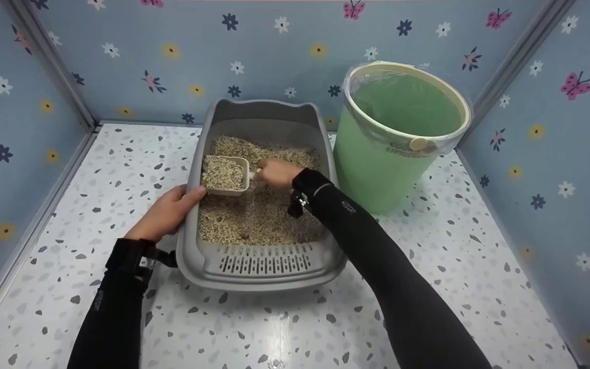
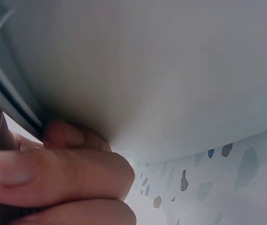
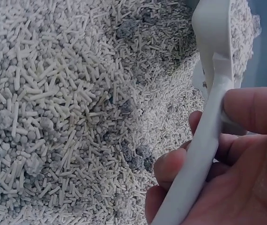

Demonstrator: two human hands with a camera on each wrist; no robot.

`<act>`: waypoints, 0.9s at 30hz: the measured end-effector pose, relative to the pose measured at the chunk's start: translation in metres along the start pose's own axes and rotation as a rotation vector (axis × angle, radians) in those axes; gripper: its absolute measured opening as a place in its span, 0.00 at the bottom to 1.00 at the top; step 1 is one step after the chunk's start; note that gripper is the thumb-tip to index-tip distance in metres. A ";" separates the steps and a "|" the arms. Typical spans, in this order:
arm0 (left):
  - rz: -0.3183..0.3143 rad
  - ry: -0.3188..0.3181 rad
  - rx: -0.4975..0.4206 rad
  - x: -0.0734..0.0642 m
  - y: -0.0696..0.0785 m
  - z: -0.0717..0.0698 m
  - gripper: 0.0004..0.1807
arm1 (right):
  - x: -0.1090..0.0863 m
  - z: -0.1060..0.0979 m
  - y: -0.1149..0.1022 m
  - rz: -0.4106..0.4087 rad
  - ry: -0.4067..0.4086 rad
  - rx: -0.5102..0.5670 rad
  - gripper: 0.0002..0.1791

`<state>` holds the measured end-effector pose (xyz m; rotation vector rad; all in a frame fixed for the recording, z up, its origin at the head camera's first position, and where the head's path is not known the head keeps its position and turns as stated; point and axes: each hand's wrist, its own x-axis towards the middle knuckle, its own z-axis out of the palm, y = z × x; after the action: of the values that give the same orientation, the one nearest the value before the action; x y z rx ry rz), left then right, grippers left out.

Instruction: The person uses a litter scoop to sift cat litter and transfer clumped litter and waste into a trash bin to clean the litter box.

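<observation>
A grey litter box (image 1: 269,282) stands on the floor, holding pellet cat litter (image 1: 244,220). My right hand (image 1: 278,173) grips the handle of a white litter scoop (image 3: 213,42), its fingers wrapped round it in the right wrist view. Heaped with litter, the scoop is above the bed near the box's left wall. My left hand (image 1: 169,210) holds the left rim, thumb on top and curled fingers (image 2: 58,178) beneath it in the left wrist view. Darker clumps (image 3: 138,157) lie among the pellets.
A green bin (image 1: 377,169) with a cream rim and a clear plastic liner stands right of the box. Flower-patterned walls (image 1: 274,51) close in the back and both sides. The white floor (image 1: 274,328) is speckled grey.
</observation>
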<state>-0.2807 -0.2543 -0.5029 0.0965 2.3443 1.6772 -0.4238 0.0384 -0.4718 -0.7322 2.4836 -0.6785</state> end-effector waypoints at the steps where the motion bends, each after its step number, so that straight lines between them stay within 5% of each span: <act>1: 0.000 0.000 0.000 0.000 0.000 0.000 0.47 | -0.011 -0.003 -0.011 0.014 -0.007 -0.008 0.14; 9: -0.006 0.007 0.014 -0.001 -0.001 0.000 0.48 | 0.017 0.008 0.014 0.008 0.013 -0.067 0.14; 16: 0.011 0.008 0.022 0.000 0.000 0.000 0.48 | -0.018 0.000 -0.016 -0.020 0.022 -0.037 0.10; 27: 0.005 -0.001 0.003 0.002 -0.001 0.000 0.46 | -0.033 -0.003 -0.022 0.002 0.008 -0.050 0.18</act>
<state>-0.2824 -0.2544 -0.5046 0.1035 2.3480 1.6755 -0.3923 0.0427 -0.4473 -0.7468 2.5157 -0.6222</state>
